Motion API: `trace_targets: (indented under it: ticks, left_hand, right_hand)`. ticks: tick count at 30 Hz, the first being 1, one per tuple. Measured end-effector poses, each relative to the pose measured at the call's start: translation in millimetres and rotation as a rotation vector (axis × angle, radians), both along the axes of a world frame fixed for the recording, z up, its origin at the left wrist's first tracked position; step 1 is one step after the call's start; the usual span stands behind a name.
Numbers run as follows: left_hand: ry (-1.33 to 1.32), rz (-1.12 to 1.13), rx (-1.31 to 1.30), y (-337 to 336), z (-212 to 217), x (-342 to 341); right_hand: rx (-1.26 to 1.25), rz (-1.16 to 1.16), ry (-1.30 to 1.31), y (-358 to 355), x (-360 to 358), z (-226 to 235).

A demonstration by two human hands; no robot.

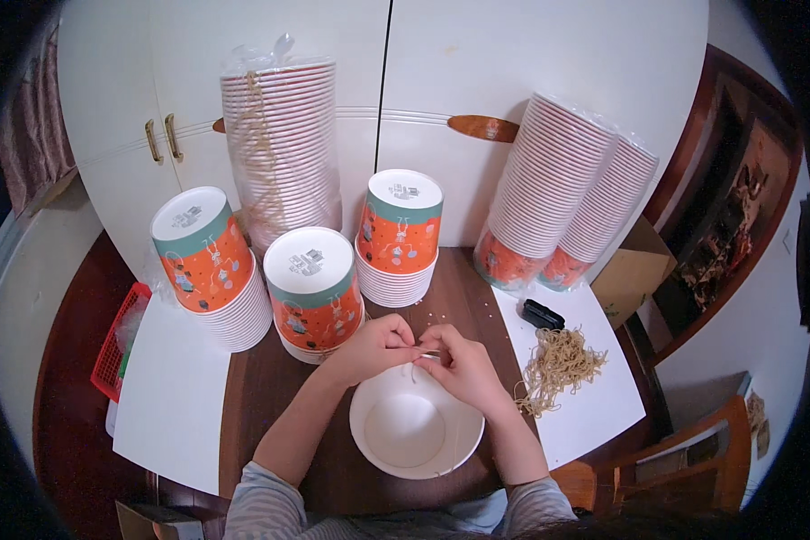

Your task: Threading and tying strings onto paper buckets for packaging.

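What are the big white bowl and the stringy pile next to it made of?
The white bowl under both hands looks like coated paper: thin rolled rim, matte white inside, same shape as the stacked orange printed cups. The stringy pile on the white sheet looks like tan rubber bands or twine loops; too small to tell which. The left hand and right hand pinch one strand between them.

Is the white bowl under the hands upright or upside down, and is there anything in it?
Upright and empty: the white bowl shows its open mouth and bare white inside. Both hands, left hand and right hand, meet above its far rim.
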State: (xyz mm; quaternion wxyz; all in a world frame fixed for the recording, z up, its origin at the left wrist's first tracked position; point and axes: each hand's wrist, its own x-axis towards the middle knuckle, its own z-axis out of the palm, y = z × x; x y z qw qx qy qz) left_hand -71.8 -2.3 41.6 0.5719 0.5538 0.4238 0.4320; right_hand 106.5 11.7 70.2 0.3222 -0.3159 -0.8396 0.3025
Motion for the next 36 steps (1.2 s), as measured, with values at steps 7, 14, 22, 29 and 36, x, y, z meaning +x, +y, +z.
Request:
trace_targets:
  ticks: [7, 14, 22, 29, 36]
  left_hand:
    - [-0.069, 0.010, -0.049, 4, -4, -3]
    - [-0.045, -0.007, -0.055, 5, -5, -5]
    - [-0.063, 0.005, -0.081, 0, 3, -4]
    - [0.529, 0.174, 0.276, -17, 28, -2]
    - [0.893, 0.301, 0.625, -24, 14, 10]
  right_hand:
    - [0.025, -0.005, -0.018, 0, 1, -1]
    - [0.087, 0.114, 0.039, 2, 0, 1]
    - [0.040, 0.134, -0.003, 6, 1, -1]
    - [-0.397, 0.096, 0.230, 31, 6, -32]
    - [-0.457, 0.117, 0.286, 32, 1, -33]
